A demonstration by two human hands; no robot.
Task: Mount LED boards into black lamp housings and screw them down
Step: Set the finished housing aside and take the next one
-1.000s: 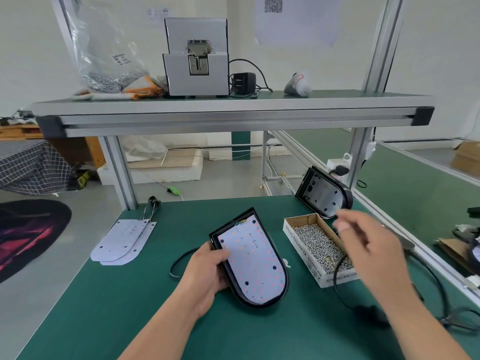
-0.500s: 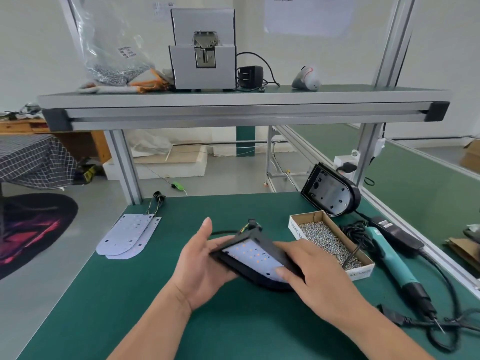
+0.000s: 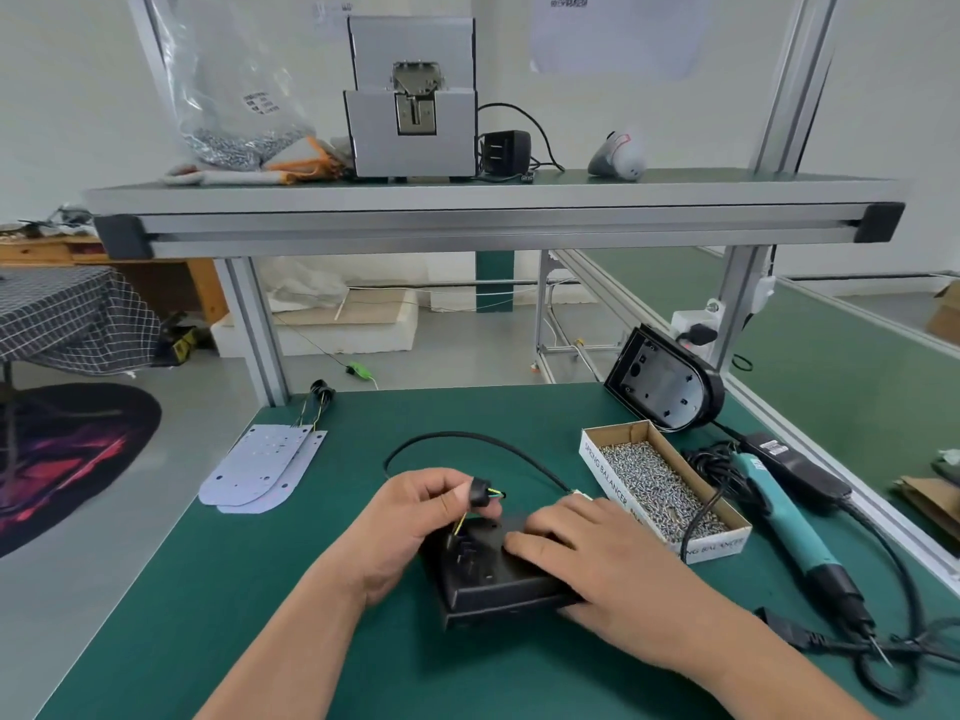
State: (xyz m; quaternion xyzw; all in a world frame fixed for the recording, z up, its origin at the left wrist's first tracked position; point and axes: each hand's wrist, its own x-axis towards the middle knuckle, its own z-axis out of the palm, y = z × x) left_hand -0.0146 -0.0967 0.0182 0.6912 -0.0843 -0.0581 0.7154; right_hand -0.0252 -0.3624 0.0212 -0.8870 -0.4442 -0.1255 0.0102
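Pinched grommet (image 3: pixel 478 494), right hand (image 3: pixel 597 556) on housing (image 3: pixel 493 589) — face-down

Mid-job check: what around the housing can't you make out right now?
Head view only.
- LED board seating: hidden, the housing lies back-up.
- Housing's right half: covered by the right hand.
- Wire entry under the grommet: masked by fingers of the left hand.
- Screwdriver bit: too thin among cables.

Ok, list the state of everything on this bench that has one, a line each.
Left grip: pinching the cable grommet.
Right grip: resting on the near housing.
Near housing: back side up.
Far housing: propped upright, no board inside.
Screw box: open, holding screws.
Screwdriver: lying unheld.
LED boards: stacked flat, unmounted.
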